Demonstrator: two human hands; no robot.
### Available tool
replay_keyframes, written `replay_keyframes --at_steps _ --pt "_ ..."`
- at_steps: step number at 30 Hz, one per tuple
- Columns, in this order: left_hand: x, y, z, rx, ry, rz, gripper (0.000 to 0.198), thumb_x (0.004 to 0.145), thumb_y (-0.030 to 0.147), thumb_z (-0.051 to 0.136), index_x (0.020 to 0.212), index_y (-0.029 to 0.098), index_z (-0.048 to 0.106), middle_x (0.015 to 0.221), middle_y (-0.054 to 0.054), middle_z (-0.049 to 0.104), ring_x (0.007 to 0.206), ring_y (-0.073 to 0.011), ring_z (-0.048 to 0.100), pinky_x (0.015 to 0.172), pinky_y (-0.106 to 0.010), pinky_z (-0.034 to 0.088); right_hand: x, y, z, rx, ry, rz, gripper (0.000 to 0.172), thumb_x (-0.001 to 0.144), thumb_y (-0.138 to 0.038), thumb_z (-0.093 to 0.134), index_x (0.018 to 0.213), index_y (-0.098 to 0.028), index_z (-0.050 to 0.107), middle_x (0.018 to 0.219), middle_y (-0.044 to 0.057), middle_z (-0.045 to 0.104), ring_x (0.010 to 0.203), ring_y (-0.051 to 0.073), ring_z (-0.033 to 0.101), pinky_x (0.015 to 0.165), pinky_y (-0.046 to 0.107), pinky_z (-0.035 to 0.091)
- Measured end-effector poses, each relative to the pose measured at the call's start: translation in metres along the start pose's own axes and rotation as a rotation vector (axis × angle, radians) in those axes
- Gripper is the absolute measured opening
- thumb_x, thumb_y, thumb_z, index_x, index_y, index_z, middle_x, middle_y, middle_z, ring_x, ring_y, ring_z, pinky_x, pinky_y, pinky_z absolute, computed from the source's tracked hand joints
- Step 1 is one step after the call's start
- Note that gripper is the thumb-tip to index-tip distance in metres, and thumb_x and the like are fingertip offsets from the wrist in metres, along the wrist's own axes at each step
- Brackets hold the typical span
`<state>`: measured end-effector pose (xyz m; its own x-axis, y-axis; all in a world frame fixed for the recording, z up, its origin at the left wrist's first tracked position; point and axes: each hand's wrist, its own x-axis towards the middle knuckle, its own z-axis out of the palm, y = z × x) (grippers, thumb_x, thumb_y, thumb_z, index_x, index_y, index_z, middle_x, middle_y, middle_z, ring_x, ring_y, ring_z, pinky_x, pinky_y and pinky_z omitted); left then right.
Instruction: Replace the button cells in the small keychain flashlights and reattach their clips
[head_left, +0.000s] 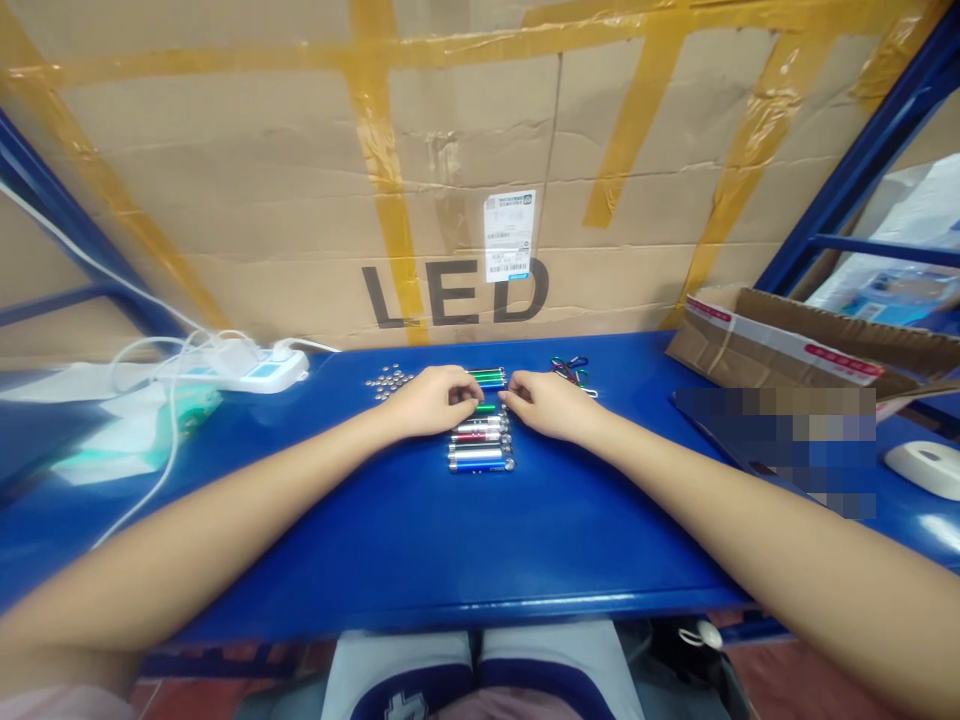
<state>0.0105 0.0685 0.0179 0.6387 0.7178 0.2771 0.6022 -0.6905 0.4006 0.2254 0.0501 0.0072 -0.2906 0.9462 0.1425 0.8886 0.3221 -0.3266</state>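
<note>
A row of mini flashlights lies across the blue table, among them a blue one (480,466) nearest me and a red one (478,437). Between my hands is a green mini flashlight (487,408). My left hand (442,400) has its fingers curled at the left end of this light. At the right end, my right hand (551,402) is closed with thumb and fingertips together. More flashlights (487,377) lie just beyond the fingers, partly hidden. Small round silver pieces, like button cells (388,381), are scattered left of my left hand. Several coloured carabiners (571,368) lie behind my right hand.
A large taped cardboard box (300,200) stands along the table's back edge. At left are a white power strip (277,372) with cables and plastic packaging (124,445). An open carton (780,345), a pixelated dark item (780,450) and a white mouse-like object (926,468) are at right.
</note>
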Motion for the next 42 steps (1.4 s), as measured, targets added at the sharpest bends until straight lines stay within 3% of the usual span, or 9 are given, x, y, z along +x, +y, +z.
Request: replay_keyframes --at_steps 5,10,15,20,25,30,35,42 --pt "0.003 -0.008 0.000 0.013 0.138 -0.031 0.018 0.086 0.020 0.058 0.096 0.018 0.073 0.095 -0.005 0.070 0.082 -0.0164 0.063 0.076 -0.030 0.050 0.001 0.002 0.001 0.070 0.028 0.014 0.024 0.094 -0.040 0.056 0.080 -0.020 0.057 0.085 0.006 0.072 0.070 0.018 0.060 0.060 0.027 0.036" --pt "0.009 -0.020 0.002 0.046 0.195 -0.030 0.013 0.085 0.023 0.064 0.093 0.020 0.073 0.094 -0.004 0.069 0.079 -0.0161 0.060 0.076 -0.031 0.050 0.004 0.006 0.001 0.159 0.129 0.058 0.008 0.095 -0.025 0.054 0.092 -0.020 0.060 0.078 0.003 0.069 0.070 0.017 0.060 0.062 0.026 0.038" --pt "0.011 -0.028 0.005 0.062 0.146 -0.036 0.014 0.086 0.030 0.067 0.095 0.022 0.074 0.097 -0.005 0.067 0.086 -0.0187 0.062 0.080 -0.033 0.050 0.005 0.008 0.001 0.167 0.119 0.042 0.013 0.091 -0.019 0.058 0.103 -0.022 0.062 0.077 0.001 0.069 0.070 0.017 0.061 0.062 0.025 0.038" --pt "0.011 -0.030 0.007 0.070 0.094 -0.047 0.017 0.085 0.035 0.069 0.091 0.020 0.073 0.095 -0.006 0.067 0.087 -0.0203 0.063 0.078 -0.034 0.050 0.005 0.008 0.004 0.172 0.091 0.021 0.010 0.090 -0.022 0.062 0.099 -0.023 0.065 0.078 0.001 0.070 0.068 0.017 0.060 0.061 0.026 0.038" --pt "0.011 -0.026 0.007 0.057 0.105 -0.066 0.017 0.088 0.033 0.064 0.091 0.018 0.071 0.095 -0.006 0.070 0.084 -0.0194 0.062 0.077 -0.033 0.049 0.010 0.011 0.005 0.214 0.110 0.033 0.004 0.089 -0.022 0.063 0.091 -0.021 0.065 0.079 0.002 0.070 0.071 0.017 0.061 0.064 0.027 0.040" --pt "0.009 -0.018 0.006 -0.052 0.174 -0.169 0.022 0.091 0.037 0.059 0.097 0.019 0.070 0.090 -0.004 0.072 0.078 -0.0185 0.062 0.072 -0.032 0.048 0.012 0.011 0.001 0.301 0.124 0.032 0.009 0.095 -0.024 0.055 0.096 -0.018 0.063 0.091 0.003 0.071 0.080 0.015 0.063 0.072 0.024 0.045" --pt "0.004 -0.013 0.006 -0.233 0.083 -0.243 0.022 0.087 0.039 0.064 0.093 0.019 0.072 0.088 -0.004 0.073 0.082 -0.0186 0.065 0.075 -0.031 0.049 0.011 0.010 -0.001 0.321 0.113 0.018 0.020 0.098 -0.030 0.051 0.086 -0.018 0.061 0.089 0.004 0.071 0.082 0.016 0.063 0.073 0.026 0.046" --pt "0.002 -0.012 0.007 -0.145 0.096 -0.242 0.019 0.083 0.037 0.068 0.086 0.020 0.073 0.082 -0.003 0.073 0.075 -0.0182 0.063 0.070 -0.031 0.048 0.010 0.010 0.003 0.248 0.097 -0.008 0.011 0.094 -0.024 0.058 0.087 -0.019 0.065 0.093 0.005 0.074 0.086 0.019 0.066 0.076 0.028 0.046"
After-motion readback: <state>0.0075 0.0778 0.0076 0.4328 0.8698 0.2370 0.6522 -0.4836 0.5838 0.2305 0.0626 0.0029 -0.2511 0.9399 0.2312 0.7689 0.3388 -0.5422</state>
